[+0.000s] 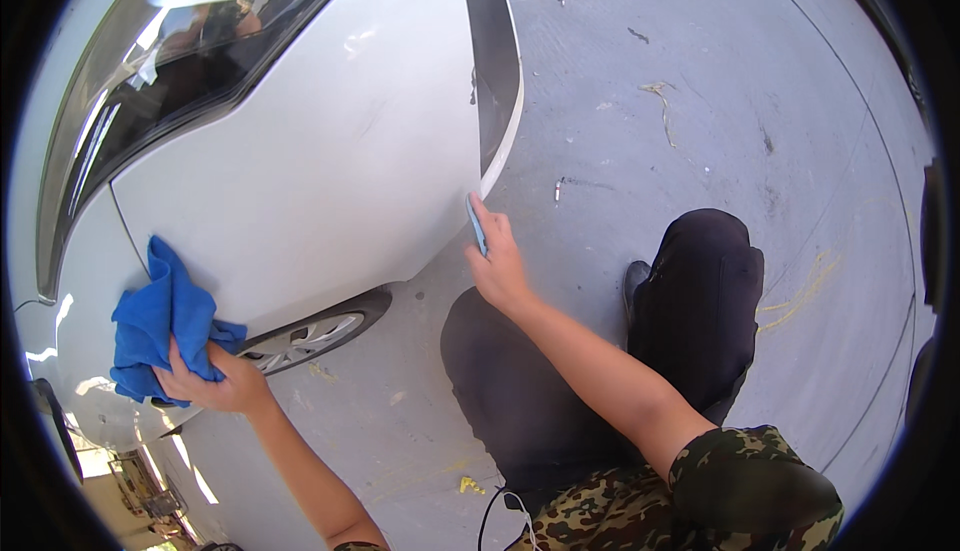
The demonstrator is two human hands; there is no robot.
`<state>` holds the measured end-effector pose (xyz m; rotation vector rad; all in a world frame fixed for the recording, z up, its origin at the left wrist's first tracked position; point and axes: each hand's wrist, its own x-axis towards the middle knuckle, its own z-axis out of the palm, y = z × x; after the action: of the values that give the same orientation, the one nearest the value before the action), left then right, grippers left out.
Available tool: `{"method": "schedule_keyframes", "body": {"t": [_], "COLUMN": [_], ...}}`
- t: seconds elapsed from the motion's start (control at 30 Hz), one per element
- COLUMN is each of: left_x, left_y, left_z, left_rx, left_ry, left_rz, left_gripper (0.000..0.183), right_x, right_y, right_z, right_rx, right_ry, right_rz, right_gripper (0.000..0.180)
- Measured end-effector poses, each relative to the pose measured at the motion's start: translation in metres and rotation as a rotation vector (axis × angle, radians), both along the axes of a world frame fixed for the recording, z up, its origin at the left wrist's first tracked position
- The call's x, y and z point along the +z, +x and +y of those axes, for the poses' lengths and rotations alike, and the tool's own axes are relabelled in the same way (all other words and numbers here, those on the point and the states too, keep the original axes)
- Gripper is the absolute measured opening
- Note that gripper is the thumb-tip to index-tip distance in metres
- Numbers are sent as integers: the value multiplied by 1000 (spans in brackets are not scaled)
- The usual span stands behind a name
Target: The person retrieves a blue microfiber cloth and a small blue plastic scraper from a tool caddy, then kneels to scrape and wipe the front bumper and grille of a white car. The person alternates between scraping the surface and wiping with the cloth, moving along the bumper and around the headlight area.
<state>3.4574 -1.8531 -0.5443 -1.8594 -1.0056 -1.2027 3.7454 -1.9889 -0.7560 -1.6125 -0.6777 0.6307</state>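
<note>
My left hand grips a bunched blue cloth, which lies against the white car's body beside a panel seam, left of the wheel. My right hand holds a thin light-blue flat tool or pad at the edge of the white car panel, near its lower right corner. The tool stands on edge along my fingers; its exact kind I cannot tell. Faint marks show on the panel. Dark window glass curves along the panel's upper left.
A car wheel shows below the panel. On the grey floor lie a small white marker-like stick, a dry strand and a yellow scrap. My bent knees are close below my right hand; a cable hangs by my shirt.
</note>
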Motion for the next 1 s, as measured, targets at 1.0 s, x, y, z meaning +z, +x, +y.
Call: {"method": "schedule_keyframes", "body": {"t": [1.0], "left_x": [1], "left_y": [6], "left_z": [-2], "left_rx": [-37], "left_ry": [0], "left_rz": [-14], "left_gripper": [35], "right_x": [-24], "right_y": [20], "right_z": [56], "right_rx": [-157], "right_ry": [92], "right_rz": [510], "right_gripper": [76]}}
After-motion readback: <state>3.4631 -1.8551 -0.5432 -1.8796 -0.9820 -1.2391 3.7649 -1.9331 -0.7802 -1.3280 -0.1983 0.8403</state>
